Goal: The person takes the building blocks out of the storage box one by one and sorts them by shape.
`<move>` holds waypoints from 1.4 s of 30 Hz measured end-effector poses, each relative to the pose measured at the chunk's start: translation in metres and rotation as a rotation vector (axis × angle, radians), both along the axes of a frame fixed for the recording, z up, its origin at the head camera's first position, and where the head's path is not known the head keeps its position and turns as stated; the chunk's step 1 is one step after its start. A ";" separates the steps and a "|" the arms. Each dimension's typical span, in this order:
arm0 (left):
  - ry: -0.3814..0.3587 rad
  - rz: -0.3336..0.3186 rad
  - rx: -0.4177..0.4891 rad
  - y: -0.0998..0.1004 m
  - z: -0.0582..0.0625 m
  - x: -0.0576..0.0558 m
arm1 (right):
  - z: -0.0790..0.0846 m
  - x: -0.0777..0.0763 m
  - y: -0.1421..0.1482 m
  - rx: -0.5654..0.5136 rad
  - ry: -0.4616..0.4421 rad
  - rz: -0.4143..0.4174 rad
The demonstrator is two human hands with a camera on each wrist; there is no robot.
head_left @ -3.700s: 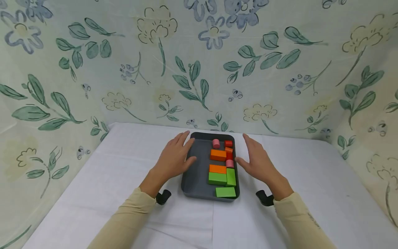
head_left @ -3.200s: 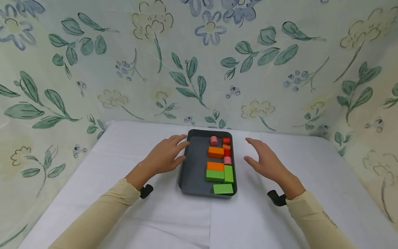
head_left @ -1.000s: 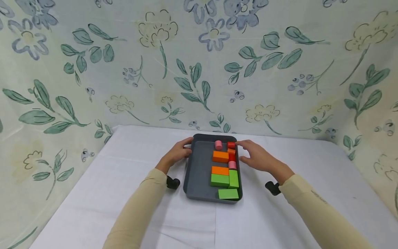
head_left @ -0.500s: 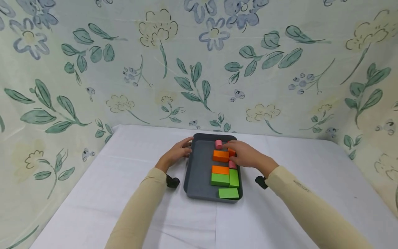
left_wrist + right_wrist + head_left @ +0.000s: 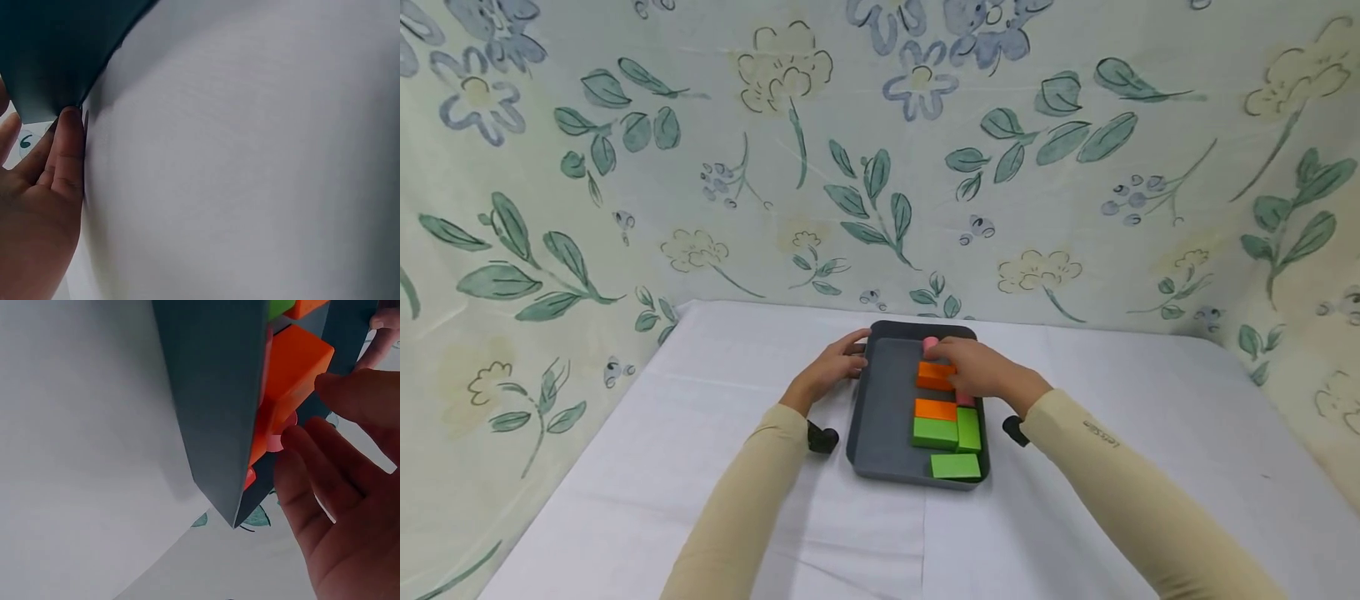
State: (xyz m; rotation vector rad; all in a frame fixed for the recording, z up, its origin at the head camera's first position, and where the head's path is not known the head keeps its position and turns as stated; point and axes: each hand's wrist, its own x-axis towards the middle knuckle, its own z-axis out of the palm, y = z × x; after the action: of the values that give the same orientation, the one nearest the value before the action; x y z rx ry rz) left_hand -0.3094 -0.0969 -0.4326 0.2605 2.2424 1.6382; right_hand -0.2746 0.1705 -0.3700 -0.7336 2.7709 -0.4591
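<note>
A dark grey tray (image 5: pixel 883 417) holds small blocks along its right side. My left hand (image 5: pixel 831 371) is at the tray's left wall; in the left wrist view its straight fingers (image 5: pixel 69 147) touch the tray's outside. My right hand (image 5: pixel 981 367) reaches over the right wall, fingers loosely bent above the blocks. Its fingertips are close to a pink cylinder (image 5: pixel 929 342) and an orange block (image 5: pixel 934 377). The right wrist view shows thumb and fingers spread beside that orange block (image 5: pixel 300 365), gripping nothing visible. The red pieces are hidden under this hand in the head view.
Lower in the tray lie another orange block (image 5: pixel 935 409), several green blocks (image 5: pixel 935 432) and a second pink cylinder (image 5: pixel 965 398), partly covered. A white cloth (image 5: pixel 737 358) covers the table. Behind it hangs a floral curtain (image 5: pixel 880 167).
My right hand has moved left from beside the tray to over its blocks, covering the red pieces. Earlier both hands hovered apart from the tray; the left has since come to its left wall.
</note>
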 end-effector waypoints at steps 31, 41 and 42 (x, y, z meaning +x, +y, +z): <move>-0.006 0.019 -0.006 0.000 -0.004 -0.001 | -0.013 -0.002 -0.012 0.070 -0.055 0.000; -0.003 0.017 0.000 -0.001 -0.001 0.000 | -0.014 -0.004 -0.012 0.072 -0.052 -0.014; -0.004 0.018 0.000 -0.001 0.000 0.000 | -0.014 -0.004 -0.012 0.070 -0.054 -0.015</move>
State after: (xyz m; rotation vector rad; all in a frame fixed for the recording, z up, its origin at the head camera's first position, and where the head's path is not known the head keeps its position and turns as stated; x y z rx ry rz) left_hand -0.3099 -0.0982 -0.4329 0.2374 2.2479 1.6463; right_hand -0.2788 0.1590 -0.3843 -0.6751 2.7290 -0.3770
